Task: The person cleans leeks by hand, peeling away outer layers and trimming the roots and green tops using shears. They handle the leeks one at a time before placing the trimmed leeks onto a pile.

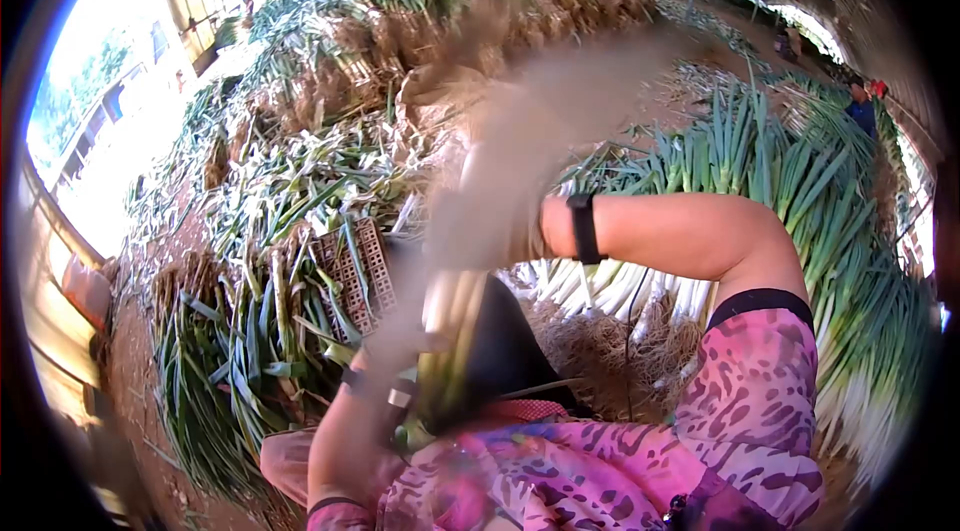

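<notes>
A pale green onion stalk (pixel 453 316) stands in front of my lap, its greener part pointing down toward me. My left hand (pixel 388 361), in a greyish glove and blurred, is closed round it low on the left. At the stalk's upper end is my right hand (pixel 485 216), gloved too, with a black band on the wrist. Motion smears its fingers, so I cannot tell their grip. A grey-brown blur stretches from there up and right. Trimmed green onions (pixel 650 286) with white stems and roots lie beside my right forearm.
A brown plastic crate (pixel 355 276) sits left of my hands among loose leaves (pixel 300 176) and untrimmed green onions (pixel 225 361). A tall heap of green onions (pixel 400 41) spans the back. More bundles (pixel 860 261) line the right side. A person (pixel 860 111) is at the far right.
</notes>
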The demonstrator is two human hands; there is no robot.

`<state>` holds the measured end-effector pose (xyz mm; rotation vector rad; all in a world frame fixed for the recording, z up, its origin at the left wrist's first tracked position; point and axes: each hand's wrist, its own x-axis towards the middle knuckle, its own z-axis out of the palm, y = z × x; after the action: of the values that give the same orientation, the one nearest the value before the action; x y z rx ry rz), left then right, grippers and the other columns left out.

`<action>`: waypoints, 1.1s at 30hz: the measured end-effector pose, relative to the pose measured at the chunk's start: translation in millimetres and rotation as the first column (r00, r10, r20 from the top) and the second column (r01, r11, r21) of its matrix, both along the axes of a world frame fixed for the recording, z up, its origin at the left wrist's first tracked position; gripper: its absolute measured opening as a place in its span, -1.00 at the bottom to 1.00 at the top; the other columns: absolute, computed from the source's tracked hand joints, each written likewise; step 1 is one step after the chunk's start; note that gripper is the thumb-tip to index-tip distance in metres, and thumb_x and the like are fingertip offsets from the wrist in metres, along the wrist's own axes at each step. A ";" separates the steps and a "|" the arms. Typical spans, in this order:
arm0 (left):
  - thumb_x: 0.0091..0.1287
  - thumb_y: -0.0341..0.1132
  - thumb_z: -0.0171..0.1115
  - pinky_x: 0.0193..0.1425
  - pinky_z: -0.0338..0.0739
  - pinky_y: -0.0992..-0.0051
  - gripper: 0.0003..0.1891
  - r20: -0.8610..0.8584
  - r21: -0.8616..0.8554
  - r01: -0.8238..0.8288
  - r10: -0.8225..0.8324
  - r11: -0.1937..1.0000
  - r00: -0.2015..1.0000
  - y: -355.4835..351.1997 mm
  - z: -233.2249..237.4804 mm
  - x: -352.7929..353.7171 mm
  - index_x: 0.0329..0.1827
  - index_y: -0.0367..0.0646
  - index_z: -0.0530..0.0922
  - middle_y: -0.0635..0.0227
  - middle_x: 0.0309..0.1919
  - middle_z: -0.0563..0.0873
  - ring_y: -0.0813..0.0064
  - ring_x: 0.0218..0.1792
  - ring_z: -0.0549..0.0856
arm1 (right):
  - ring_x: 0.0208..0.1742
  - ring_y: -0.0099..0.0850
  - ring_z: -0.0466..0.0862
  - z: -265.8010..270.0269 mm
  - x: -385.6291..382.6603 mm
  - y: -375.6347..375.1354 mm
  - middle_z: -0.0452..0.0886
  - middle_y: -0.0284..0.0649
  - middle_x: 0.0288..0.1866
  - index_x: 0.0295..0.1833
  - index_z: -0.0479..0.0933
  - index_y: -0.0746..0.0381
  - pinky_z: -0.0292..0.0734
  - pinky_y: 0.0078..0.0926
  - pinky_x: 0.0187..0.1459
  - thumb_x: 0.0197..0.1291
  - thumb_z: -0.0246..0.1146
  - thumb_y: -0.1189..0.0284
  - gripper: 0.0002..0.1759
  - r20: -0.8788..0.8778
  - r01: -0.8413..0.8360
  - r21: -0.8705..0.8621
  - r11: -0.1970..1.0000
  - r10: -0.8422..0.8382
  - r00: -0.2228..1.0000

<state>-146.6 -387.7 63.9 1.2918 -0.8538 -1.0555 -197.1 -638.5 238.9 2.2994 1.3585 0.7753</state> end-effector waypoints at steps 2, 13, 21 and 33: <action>0.19 -0.13 0.49 0.35 0.51 0.36 -0.43 -0.089 0.186 -0.033 0.050 0.982 0.995 -9.2 -8.3 -11.5 0.22 -0.27 0.65 0.30 0.15 0.73 0.43 0.20 0.66 | -0.10 -0.33 0.65 -29.1 -12.6 8.5 0.66 -0.37 -0.27 -0.21 0.62 0.11 0.45 -0.23 0.19 0.23 0.28 0.32 -0.89 -0.014 0.185 0.138 0.973 -0.185 0.983; 0.29 -0.36 0.42 0.11 0.57 0.43 -0.64 0.374 0.157 -0.126 0.060 0.980 0.926 -73.5 73.2 -65.2 0.13 -0.21 0.63 0.36 -0.06 0.73 0.48 -0.03 0.66 | -0.35 -0.28 0.64 -74.9 -95.7 -8.6 0.62 -0.38 -0.42 -0.32 0.62 0.10 0.49 -0.27 -0.20 0.23 0.19 0.18 -0.75 0.225 -0.025 0.264 0.964 -0.037 0.974; 0.36 -0.37 0.37 0.48 0.40 0.33 -0.36 0.914 -0.082 -0.023 0.085 0.996 0.396 -158.8 279.0 -80.9 0.51 -0.27 0.41 0.15 0.43 0.55 0.37 0.42 0.50 | -0.38 -0.46 0.66 60.7 -240.5 -214.2 0.64 -0.28 -0.45 -0.10 0.67 0.05 0.63 -0.39 -0.33 0.37 0.24 0.34 -0.88 0.318 0.644 0.537 0.545 -0.838 0.444; 0.54 -0.19 0.09 0.59 0.27 0.30 -0.56 0.794 -0.150 -0.303 0.297 0.941 0.531 -82.2 266.1 21.4 0.35 -0.25 0.60 0.18 0.42 0.56 0.34 0.48 0.47 | 0.35 0.12 0.58 -203.3 -748.2 -494.4 0.58 0.24 0.30 0.36 0.51 0.32 0.52 -0.05 0.34 0.22 0.29 0.18 -0.35 -0.602 0.237 0.240 -0.941 -0.336 -0.724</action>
<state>-125.2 -469.9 330.0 1.8894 -1.2308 -0.1125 -945.3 -1132.9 35.7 1.8696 -2.3999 0.3005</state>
